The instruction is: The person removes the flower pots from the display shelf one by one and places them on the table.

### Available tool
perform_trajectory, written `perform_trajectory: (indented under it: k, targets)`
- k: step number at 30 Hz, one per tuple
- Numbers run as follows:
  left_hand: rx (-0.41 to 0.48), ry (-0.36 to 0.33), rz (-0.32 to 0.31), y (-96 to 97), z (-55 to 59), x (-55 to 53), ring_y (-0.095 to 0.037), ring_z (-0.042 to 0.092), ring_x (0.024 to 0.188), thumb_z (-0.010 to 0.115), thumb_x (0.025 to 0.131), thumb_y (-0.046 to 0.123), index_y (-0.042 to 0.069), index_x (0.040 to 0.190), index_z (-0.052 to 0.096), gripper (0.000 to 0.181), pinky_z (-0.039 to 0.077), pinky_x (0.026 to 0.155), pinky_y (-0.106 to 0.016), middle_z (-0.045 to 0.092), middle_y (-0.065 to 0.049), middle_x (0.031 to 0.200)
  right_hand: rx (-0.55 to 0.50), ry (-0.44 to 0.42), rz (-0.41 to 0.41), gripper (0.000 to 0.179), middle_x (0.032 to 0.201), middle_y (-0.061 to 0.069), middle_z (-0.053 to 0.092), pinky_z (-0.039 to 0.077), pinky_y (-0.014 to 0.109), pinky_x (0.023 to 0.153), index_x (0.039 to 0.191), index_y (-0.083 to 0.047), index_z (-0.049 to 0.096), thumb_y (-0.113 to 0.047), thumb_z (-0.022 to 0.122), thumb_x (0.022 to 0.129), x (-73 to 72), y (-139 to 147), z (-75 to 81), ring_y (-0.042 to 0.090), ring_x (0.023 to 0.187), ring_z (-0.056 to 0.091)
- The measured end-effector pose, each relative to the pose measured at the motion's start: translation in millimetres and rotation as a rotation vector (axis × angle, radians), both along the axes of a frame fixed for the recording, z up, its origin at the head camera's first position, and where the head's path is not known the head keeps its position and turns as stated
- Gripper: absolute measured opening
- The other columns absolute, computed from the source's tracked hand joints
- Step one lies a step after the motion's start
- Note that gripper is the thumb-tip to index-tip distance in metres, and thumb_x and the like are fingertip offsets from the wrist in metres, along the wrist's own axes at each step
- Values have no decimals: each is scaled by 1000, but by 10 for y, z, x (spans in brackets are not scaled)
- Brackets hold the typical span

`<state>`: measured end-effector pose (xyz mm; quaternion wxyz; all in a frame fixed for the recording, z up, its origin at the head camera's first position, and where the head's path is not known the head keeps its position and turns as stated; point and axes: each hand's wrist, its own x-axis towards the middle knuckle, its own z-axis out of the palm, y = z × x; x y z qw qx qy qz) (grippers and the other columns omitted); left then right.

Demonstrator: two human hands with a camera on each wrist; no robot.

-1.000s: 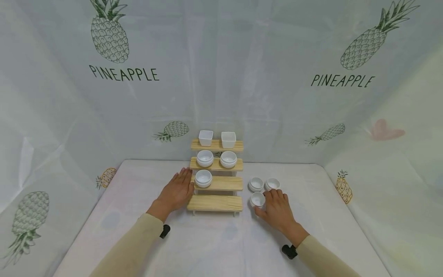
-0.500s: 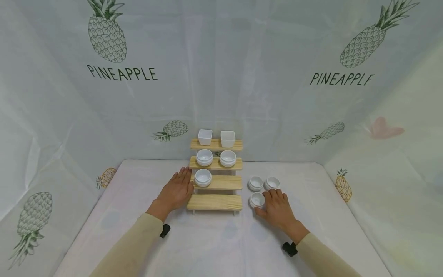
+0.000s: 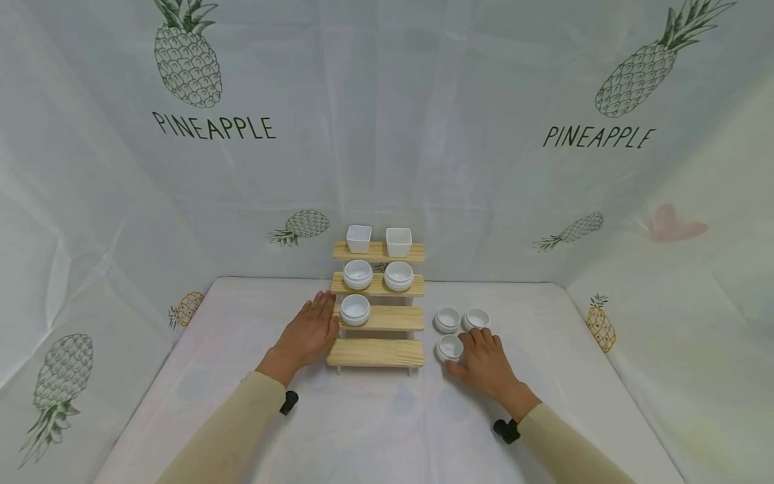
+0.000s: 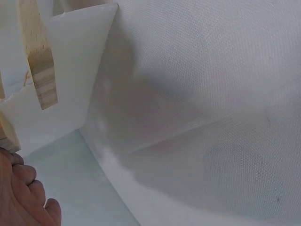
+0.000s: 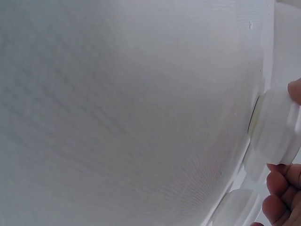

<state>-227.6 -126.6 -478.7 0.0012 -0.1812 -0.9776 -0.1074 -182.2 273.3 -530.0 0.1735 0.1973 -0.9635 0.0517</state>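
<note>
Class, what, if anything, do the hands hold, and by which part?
The right hand pinches the nearest white bowl by its sides; the left hand holds nothing.

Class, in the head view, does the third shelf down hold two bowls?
No, that wooden shelf carries only one white bowl, at its left.

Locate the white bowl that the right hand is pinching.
In the head view, the white bowl is just right of the lowest step of the wooden stand, on the near side of two similar bowls, pinched by the right hand.

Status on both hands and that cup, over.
Left hand against wooden stand. Right hand pinching white cup, right of stand. Two more cups close behind it.
</note>
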Motion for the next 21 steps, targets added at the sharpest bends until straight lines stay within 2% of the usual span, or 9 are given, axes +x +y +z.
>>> perform_trajectory:
  k: [14, 18, 21]
  targets:
    - [19, 0, 2, -3, -21, -7, -37, 20, 163, 24, 115, 35, -6, 165, 22, 65, 21, 133, -53, 23, -22, 173, 29, 4, -2, 56, 101, 12, 57, 42, 42, 76, 113, 1, 64, -46, 82, 86, -28, 2, -9, 36, 100, 53]
    - [21, -5, 1, -2, -3, 1, -37, 20, 163, 23, 115, 34, -6, 165, 22, 65, 21, 133, -52, 23, -22, 173, 40, 33, 2, 63, 100, 12, 57, 40, 40, 74, 116, 2, 64, -50, 82, 84, -38, 7, 1, 34, 97, 52]
    - [17, -6, -3, -5, 4, 3, -37, 20, 162, 23, 115, 34, -6, 165, 22, 64, 22, 133, -52, 23, -22, 173, 15, 92, 27, 69, 99, 13, 58, 40, 39, 73, 119, 3, 64, -53, 82, 82, -62, 5, 22, 33, 93, 52]
